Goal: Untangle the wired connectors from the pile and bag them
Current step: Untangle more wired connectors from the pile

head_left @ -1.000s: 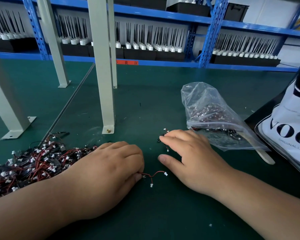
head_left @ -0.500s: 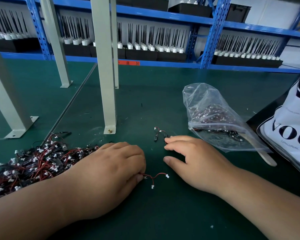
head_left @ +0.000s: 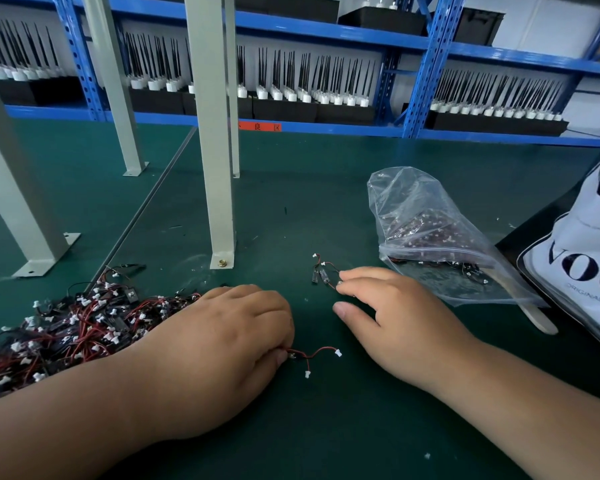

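Freed connector (head_left: 314,355) lying near centre on bench (head_left: 326,427); left grip (head_left: 222,348) pinching its red wire end; small loose cluster (head_left: 324,273) lying farther off; right grip (head_left: 402,327) relaxed, fingertips (head_left: 350,285) touching cluster; pile (head_left: 66,327) sitting left, bag (head_left: 430,237) right; untangling step seemingly running; next move probably calling for carrying freed pieces right into bag mouth.

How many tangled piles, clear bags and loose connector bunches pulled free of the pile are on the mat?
Tangled pile: 1
Clear bag: 1
Loose bunches: 2, near bunch pinched by left hand, far bunch touching fingers of right hand
Total: 4
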{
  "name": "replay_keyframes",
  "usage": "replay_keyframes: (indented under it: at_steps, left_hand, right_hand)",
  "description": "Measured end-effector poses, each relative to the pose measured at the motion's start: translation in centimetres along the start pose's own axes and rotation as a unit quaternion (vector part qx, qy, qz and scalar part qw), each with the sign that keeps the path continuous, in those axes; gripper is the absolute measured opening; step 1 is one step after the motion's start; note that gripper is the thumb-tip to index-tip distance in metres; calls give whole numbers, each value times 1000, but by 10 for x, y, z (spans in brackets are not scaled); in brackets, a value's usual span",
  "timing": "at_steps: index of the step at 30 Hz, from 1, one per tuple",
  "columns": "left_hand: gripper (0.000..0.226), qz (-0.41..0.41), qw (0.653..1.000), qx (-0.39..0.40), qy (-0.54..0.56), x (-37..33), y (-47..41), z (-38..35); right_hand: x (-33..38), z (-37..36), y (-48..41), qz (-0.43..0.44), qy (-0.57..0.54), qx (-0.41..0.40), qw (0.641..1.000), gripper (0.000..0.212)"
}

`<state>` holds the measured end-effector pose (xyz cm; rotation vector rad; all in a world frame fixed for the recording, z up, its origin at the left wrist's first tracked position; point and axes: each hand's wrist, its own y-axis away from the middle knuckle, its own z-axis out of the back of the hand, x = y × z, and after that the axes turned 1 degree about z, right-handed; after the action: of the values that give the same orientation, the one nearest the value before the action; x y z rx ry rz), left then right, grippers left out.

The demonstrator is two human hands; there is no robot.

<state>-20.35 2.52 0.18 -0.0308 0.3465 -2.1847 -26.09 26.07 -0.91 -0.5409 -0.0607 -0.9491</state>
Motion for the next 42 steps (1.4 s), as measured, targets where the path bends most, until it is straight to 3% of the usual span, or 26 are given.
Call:
replay_keyframes:
  at_steps: [3,5,8,11,14,19,25,28,32,42]
  left_hand:
    - [13,6,1000,-5,3,1,0,-1]
    - [17,10,1000,-14,2,1,0,0]
    - [15,12,1000,-25,5,0,-1,0]
    - [16,12,999,-29,7,0,-1,0]
    - [16,15,999,-27,12,0,0,0]
    - [11,12,1000,-14,18,0,-1,0]
    - [35,33,999,-13,12,0,2,0]
    - [37,38,999,-7,8,0,1,0]
    - [33,43,999,4,-6,0,1,-1]
    - [33,49,999,15,-7,1,0,-1]
  right_hand:
    - [8,7,1,120,-52,-50,990,30]
    - [16,10,6,188,-77,-31,979,36]
    - [25,8,11,213,-65,5,975,31]
    - [25,4,9,240,-48,-8,969,6]
    - [22,2,8,240,-52,2,969,17]
    - [18,-1,5,213,-71,-18,974,19]
    - [-2,2,-1,127,-94,-132,979,20]
    - [-16,4,-7,21,-119,-202,972,25]
    - [-28,-1,-10,-104,-157,-198,962,26]
    - [-30,-2,-9,-98,-109,-182,972,23]
